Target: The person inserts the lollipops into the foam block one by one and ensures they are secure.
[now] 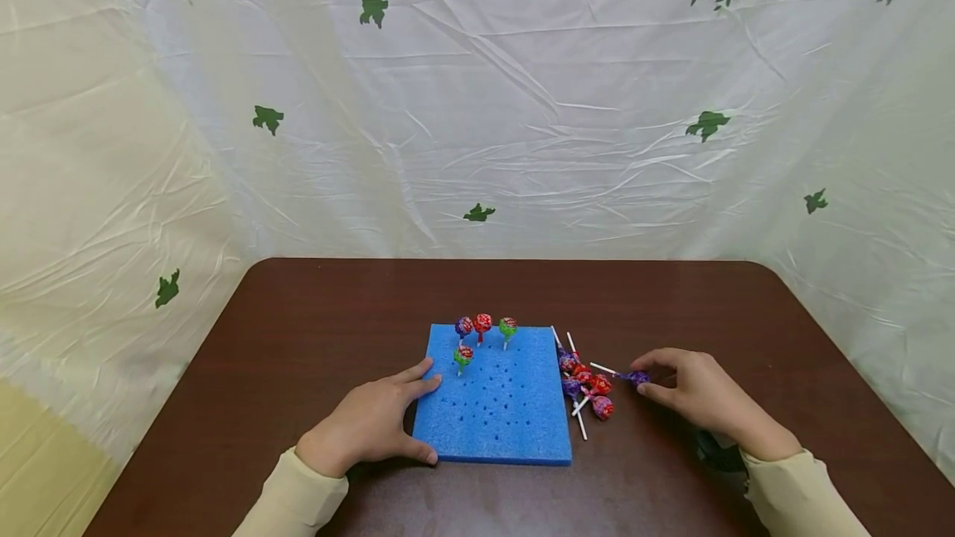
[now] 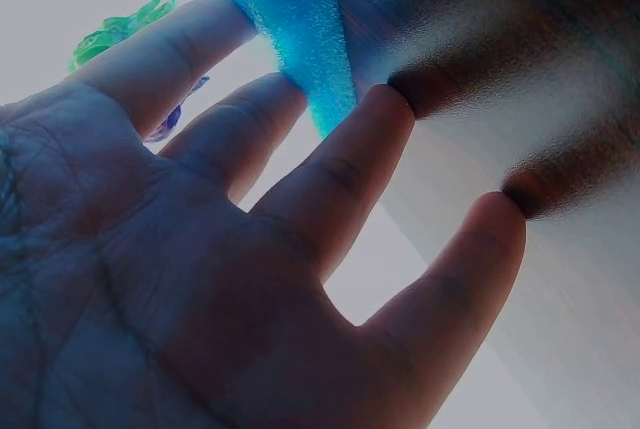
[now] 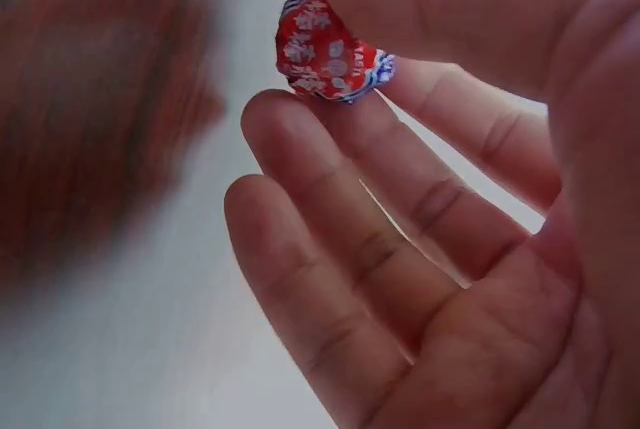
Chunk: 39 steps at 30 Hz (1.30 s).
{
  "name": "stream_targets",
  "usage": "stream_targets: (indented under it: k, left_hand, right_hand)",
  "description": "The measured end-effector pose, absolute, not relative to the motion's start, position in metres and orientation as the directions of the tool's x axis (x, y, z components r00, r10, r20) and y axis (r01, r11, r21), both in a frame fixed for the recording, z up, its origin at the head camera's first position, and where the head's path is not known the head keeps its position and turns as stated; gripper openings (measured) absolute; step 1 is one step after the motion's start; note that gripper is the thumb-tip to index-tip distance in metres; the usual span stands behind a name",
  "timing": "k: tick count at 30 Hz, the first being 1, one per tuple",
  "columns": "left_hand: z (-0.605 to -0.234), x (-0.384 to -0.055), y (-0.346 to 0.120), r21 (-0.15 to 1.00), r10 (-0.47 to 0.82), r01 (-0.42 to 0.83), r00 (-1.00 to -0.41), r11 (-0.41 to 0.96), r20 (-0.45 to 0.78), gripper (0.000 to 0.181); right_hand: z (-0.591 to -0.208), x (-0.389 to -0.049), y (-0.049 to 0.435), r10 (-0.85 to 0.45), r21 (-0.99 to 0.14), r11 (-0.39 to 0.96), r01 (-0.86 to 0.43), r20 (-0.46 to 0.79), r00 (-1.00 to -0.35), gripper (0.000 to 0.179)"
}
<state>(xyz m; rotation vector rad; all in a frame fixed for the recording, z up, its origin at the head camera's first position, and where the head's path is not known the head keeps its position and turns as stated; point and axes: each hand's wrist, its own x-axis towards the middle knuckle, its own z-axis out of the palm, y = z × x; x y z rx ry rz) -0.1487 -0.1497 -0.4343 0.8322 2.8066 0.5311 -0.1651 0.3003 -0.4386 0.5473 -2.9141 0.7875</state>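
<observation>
The left grip (image 1: 373, 423) spreads wide — the right grip (image 1: 697, 388) pinches.

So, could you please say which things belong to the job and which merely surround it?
Job:
blue, perforated foam board, against the left hand
red-and-purple wrapped round lollipop, in the right hand
four round, wrapped lollipops standing in the board
loose, colourfully wrapped lollipops beside it

Surroundings:
glossy brown table
white cloth backdrop with green leaf prints

Counted: 1 brown table (image 1: 336, 305), 1 blue foam board (image 1: 485, 444), 4 standing lollipops (image 1: 482, 322), 1 held lollipop (image 1: 638, 377), at least 5 piled lollipops (image 1: 600, 385), overlap preventing an exact figure; 1 left hand (image 1: 373, 421), 1 right hand (image 1: 701, 388), 2 cream sleeves (image 1: 302, 491).
</observation>
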Motion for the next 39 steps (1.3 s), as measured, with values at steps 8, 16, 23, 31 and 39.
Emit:
stream_targets:
  k: [8,16,23,31,39]
  left_hand:
    - [-0.433,-0.148,-0.150,0.384,0.555,0.495,-0.830,0.780,-0.057,0.099]
    - [-0.434,-0.148,-0.150,0.386,0.562,0.504,-0.826,0.773,-0.047,0.099]
    - [-0.434,-0.148,-0.150,0.387,0.556,0.496,-0.830,0.777,-0.051,0.099]
    - [-0.435,-0.147,-0.151,0.381,0.563,0.509,-0.826,0.772,-0.037,0.099]
    - [-0.436,-0.146,-0.153,0.382,0.566,0.512,-0.824,0.769,-0.036,0.099]
  right_hand:
    - [-0.432,-0.164,0.297,-0.281,-0.530,0.761,-0.374,0.251,-0.926,0.024]
    - [-0.424,-0.165,0.274,-0.338,-0.535,0.685,-0.494,0.368,-0.866,0.029]
    - [-0.412,-0.172,0.244,-0.353,-0.602,0.623,-0.499,0.353,-0.866,0.031]
    - [-0.403,-0.184,0.214,-0.328,-0.651,0.592,-0.475,0.344,-0.880,0.029]
    - [-0.398,-0.196,0.200,-0.314,-0.607,0.644,-0.465,0.344,-0.885,0.029]
